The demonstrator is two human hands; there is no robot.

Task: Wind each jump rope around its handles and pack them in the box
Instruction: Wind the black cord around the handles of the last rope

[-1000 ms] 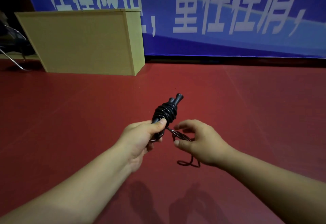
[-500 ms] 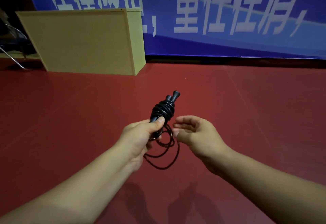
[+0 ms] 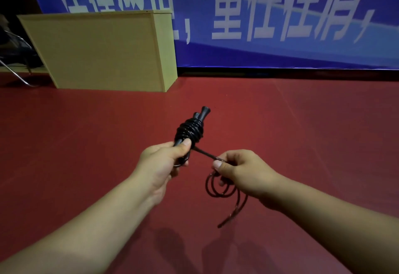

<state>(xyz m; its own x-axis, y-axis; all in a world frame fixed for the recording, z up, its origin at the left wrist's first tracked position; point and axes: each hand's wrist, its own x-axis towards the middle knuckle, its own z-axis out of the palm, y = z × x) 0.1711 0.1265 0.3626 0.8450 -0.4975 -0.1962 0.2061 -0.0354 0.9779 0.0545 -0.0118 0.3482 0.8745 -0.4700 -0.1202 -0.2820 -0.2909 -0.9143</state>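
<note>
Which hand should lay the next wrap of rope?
Right. The right hand already pinches the loose rope taut off the coil, while the left hand grips the handles and should likely just steady them.

Glossy black plastic-looking jump rope [image 3: 190, 130] coiled on smooth black handles; far left, matt pale wooden box [image 3: 97, 51]; matt red floor [image 3: 302, 133]; smooth blue printed banner [image 3: 280, 53].
</note>
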